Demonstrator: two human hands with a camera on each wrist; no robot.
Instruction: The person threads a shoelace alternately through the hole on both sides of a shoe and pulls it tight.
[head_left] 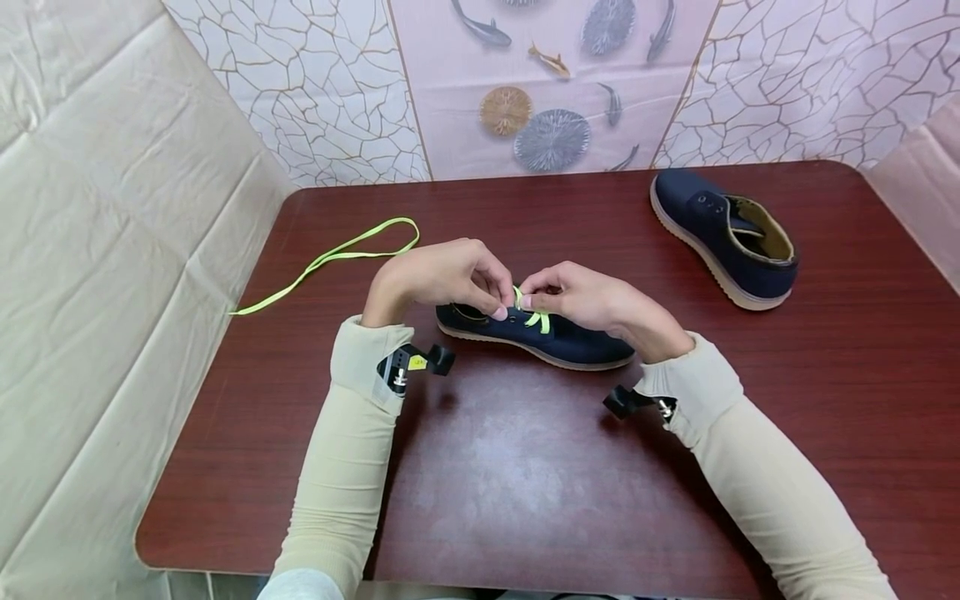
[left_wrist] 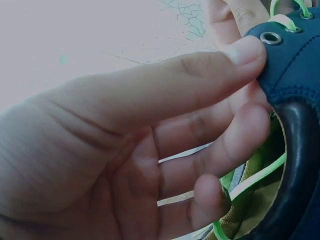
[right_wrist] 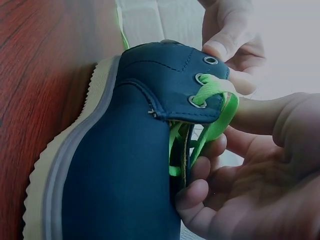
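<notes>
Navy shoe (head_left: 573,343) sitting upright on table (head_left: 495,467), toe pointing right. Left hand (head_left: 450,275) clamping eyelet flap (right_wrist: 175,102) between thumb and fingers; right hand (head_left: 592,296) pinching lime lace (right_wrist: 215,86) — probably light, limp, easily twisting. Flap seeming firm yet bendable — best held beside empty eyelet (right_wrist: 210,60).

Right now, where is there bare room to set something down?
Bare tabletop lies between the left sleeve and right sleeve, in front of the near shoe; outside the left sleeve, short of the loose lace; and outside the right sleeve, in front of the far shoe. Crowded: mid-table, where the left hand and right hand work at the near shoe.
</notes>
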